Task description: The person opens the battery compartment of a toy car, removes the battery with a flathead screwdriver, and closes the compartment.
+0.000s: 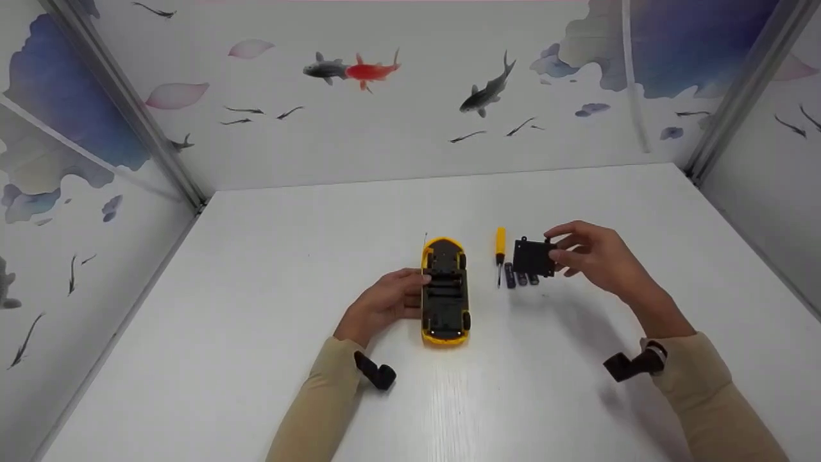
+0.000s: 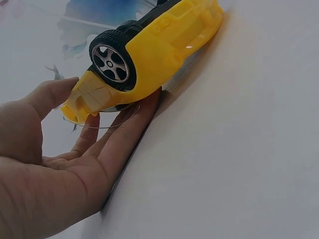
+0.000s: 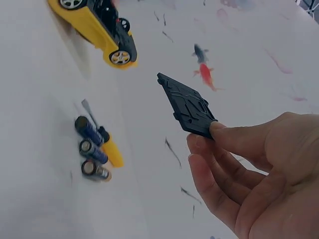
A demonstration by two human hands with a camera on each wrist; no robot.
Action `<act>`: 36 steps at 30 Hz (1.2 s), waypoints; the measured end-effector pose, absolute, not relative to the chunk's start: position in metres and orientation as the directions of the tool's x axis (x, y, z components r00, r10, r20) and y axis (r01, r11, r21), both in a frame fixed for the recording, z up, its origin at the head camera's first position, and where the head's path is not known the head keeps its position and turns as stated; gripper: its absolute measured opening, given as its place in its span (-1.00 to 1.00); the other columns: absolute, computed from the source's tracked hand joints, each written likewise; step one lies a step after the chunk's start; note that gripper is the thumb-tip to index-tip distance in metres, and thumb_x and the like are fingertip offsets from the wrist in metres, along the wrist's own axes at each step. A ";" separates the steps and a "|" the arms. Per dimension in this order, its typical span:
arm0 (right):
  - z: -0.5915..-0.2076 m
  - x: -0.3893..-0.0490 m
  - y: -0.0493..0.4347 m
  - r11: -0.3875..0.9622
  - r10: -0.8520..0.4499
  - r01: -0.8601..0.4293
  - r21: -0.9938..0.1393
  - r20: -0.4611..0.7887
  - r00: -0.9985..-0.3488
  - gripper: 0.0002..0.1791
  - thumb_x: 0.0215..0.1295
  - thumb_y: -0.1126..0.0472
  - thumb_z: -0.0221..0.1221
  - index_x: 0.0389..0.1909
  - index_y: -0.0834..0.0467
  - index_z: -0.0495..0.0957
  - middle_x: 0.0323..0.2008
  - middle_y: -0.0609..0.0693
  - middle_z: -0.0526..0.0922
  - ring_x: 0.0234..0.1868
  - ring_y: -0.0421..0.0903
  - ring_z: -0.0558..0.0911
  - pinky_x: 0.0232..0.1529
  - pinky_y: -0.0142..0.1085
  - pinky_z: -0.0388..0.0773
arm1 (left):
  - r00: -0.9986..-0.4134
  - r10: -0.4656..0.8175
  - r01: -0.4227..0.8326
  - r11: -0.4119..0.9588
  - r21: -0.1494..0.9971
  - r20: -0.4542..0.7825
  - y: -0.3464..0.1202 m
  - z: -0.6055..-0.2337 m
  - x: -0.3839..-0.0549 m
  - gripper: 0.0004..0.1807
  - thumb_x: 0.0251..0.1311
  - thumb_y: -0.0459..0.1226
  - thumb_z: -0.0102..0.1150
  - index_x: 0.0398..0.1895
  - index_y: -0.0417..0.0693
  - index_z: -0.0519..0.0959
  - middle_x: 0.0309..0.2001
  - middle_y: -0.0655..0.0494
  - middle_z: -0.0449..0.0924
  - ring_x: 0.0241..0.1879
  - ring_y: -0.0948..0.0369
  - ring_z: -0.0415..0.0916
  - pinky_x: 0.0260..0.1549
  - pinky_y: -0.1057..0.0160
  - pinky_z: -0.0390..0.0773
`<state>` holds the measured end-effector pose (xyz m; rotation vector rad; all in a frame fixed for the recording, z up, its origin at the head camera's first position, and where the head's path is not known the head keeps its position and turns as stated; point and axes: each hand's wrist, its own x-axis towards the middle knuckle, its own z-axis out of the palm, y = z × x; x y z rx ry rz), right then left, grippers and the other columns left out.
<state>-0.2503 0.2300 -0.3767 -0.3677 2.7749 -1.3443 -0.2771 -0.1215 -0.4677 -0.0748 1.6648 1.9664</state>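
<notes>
A yellow toy car [image 1: 445, 321] lies wheels up on the table, its black underside facing me. An uncovered recess shows in the middle of that underside. My left hand [image 1: 388, 296] holds the car by its left side; in the left wrist view the thumb is at one end of the yellow body [image 2: 154, 64] and the fingers reach beneath it. Between thumb and fingertips, my right hand [image 1: 593, 256] pinches a thin black battery cover [image 1: 532, 256] by its edge. The right wrist view shows this cover [image 3: 187, 104] raised off the table, with ridges on its face.
Right of the car lies a screwdriver [image 1: 500, 242] with a yellow handle. Three batteries [image 3: 92, 152] lie side by side next to it, partly behind the cover in the head view. White panels [image 1: 410, 141] with painted fish enclose the white table [image 1: 256, 308].
</notes>
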 end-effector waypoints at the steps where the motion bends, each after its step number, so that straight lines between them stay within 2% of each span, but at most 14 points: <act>1: -0.374 -0.249 0.226 0.586 -0.234 -0.207 -0.784 0.081 -0.969 -0.61 0.41 0.26 0.19 0.23 0.18 0.51 -0.03 0.26 0.65 -0.28 -0.23 0.74 -0.24 -0.41 0.69 | -0.842 0.376 -0.443 -0.076 0.893 -0.386 -0.122 -0.468 -0.277 -0.40 0.33 -0.19 0.22 0.40 -0.10 0.33 0.19 -0.18 0.61 0.05 0.00 0.68 0.03 0.03 0.68; 5: -0.365 -0.245 0.213 0.552 -0.259 -0.238 -0.799 0.107 -0.960 -0.62 0.40 0.26 0.21 0.21 0.18 0.53 -0.04 0.24 0.64 -0.32 -0.30 0.72 -0.24 -0.41 0.68 | -0.840 0.379 -0.447 -0.075 0.891 -0.389 -0.123 -0.467 -0.277 -0.41 0.32 -0.20 0.23 0.39 -0.11 0.34 0.18 -0.18 0.62 0.03 0.01 0.69 0.01 0.04 0.69; 14: -0.351 -0.248 0.180 0.543 -0.278 -0.236 -0.806 0.092 -0.956 -0.64 0.38 0.29 0.22 0.17 0.18 0.56 -0.02 0.20 0.62 -0.17 -0.03 0.74 -0.18 -0.35 0.69 | -0.824 0.417 -0.460 -0.098 0.883 -0.383 -0.125 -0.464 -0.277 -0.42 0.33 -0.20 0.24 0.38 -0.11 0.36 0.20 -0.18 0.60 0.06 0.00 0.67 0.06 0.02 0.67; 25: -0.355 -0.259 0.148 0.534 -0.312 -0.241 -0.810 0.076 -0.947 -0.66 0.37 0.32 0.23 0.15 0.15 0.58 -0.02 0.18 0.62 -0.13 0.02 0.74 -0.10 -0.13 0.72 | -0.813 0.423 -0.485 -0.108 0.868 -0.401 -0.127 -0.464 -0.277 -0.40 0.38 -0.18 0.21 0.42 -0.12 0.32 0.16 -0.14 0.63 0.03 0.02 0.68 0.07 0.02 0.67; 32: -0.365 -0.266 0.129 0.535 -0.339 -0.238 -0.811 0.052 -0.939 -0.66 0.36 0.33 0.23 0.14 0.14 0.58 -0.04 0.17 0.64 -0.19 0.01 0.73 -0.19 -0.23 0.72 | -0.806 0.441 -0.491 -0.124 0.862 -0.395 -0.128 -0.463 -0.277 -0.44 0.41 -0.19 0.15 0.41 -0.12 0.32 0.00 -0.07 0.67 -0.07 0.07 0.69 -0.03 0.09 0.69; 36: -0.374 -0.269 0.123 0.537 -0.343 -0.213 -0.816 0.019 -0.939 -0.66 0.36 0.35 0.22 0.14 0.16 0.58 -0.03 0.18 0.63 -0.21 -0.02 0.72 -0.19 -0.25 0.73 | -0.803 0.445 -0.489 -0.115 0.864 -0.396 -0.128 -0.463 -0.277 -0.43 0.42 -0.18 0.14 0.43 -0.11 0.30 0.04 -0.08 0.66 -0.04 0.06 0.68 -0.04 0.10 0.69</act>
